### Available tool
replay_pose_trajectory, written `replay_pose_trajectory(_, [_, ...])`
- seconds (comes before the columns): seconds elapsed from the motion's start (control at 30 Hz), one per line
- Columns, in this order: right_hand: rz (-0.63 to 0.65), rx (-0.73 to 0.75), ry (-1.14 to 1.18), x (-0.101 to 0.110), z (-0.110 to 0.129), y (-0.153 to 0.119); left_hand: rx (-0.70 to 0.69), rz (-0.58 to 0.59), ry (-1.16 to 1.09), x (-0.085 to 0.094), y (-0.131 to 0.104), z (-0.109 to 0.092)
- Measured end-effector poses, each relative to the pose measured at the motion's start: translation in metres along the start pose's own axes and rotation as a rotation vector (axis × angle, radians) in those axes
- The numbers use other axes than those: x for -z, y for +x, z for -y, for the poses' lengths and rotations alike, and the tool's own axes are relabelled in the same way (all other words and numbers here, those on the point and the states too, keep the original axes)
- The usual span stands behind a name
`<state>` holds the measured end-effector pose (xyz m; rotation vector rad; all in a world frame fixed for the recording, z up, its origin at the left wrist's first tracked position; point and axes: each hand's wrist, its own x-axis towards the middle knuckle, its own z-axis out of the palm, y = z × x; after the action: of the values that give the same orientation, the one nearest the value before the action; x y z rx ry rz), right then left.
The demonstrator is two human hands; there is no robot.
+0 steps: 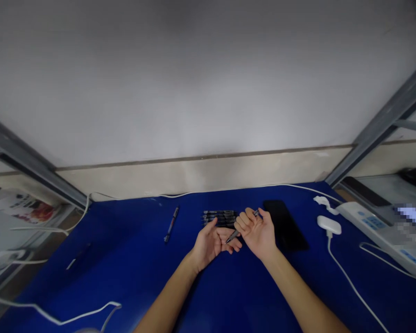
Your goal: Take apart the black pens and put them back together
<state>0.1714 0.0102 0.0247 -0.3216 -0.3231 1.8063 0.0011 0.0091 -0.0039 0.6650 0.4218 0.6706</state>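
My right hand [255, 233] is closed around a dark click pen [233, 236], its tip pointing down and to the left. The pen's other end shows by the thumb. Just left of it, my left hand [213, 243] lies palm up with its fingers stretched out, close under the pen tip; I cannot tell whether they touch. Behind both hands, several dark pens [211, 216] lie side by side in a row, partly hidden by the fingers. Another pen [171, 225] rests alone to the left of the row.
A black flat tablet-like slab [286, 225] lies right of my hands on the blue tabletop [131, 259]. Farther right are a white adapter [329, 225] with a cord and a long white power strip [377, 229]. A dark thin object [79, 255] and a white cable [62, 320] lie left.
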Motion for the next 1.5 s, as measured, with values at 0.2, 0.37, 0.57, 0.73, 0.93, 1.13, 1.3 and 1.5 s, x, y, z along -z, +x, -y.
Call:
replay_pose_trajectory(0.2, [-0.042, 0.036, -0.041, 0.0021, 0.002, -0.0003, 0.007, -0.02, -0.001, 0.0014, 0.0007, 0.0006])
replay_pose_trajectory(0.37, [-0.031, 0.038, -0.027, 0.0038, 0.0033, 0.0006, 0.011, -0.011, -0.005, 0.0016, 0.0004, 0.0008])
replay_pose_trajectory(0.57, [-0.013, 0.029, 0.007, 0.0048, 0.004, 0.0017, -0.001, -0.018, -0.006, -0.0003, -0.0011, -0.0002])
replay_pose_trajectory(0.73, [-0.046, 0.029, -0.032, 0.0047, 0.0048, 0.0022, -0.009, -0.004, -0.013, -0.001, -0.0005, -0.0006])
replay_pose_trajectory(0.93, [-0.037, 0.04, -0.034, 0.0059, 0.0044, 0.0033, -0.011, -0.005, -0.034, -0.0007, -0.0007, -0.0006])
replay_pose_trajectory(1.13, [-0.044, 0.035, -0.054, 0.006, 0.0043, 0.0038, -0.002, -0.018, -0.019, -0.0023, -0.002, -0.0026])
replay_pose_trajectory(1.3, [-0.036, 0.029, -0.039, 0.0057, 0.0046, 0.0031, -0.005, -0.012, -0.034, -0.001, -0.0017, -0.0013])
replay_pose_trajectory(1.5, [-0.022, 0.029, -0.009, 0.0043, 0.0045, 0.0025, -0.003, -0.028, -0.03, -0.0012, -0.0009, -0.0007])
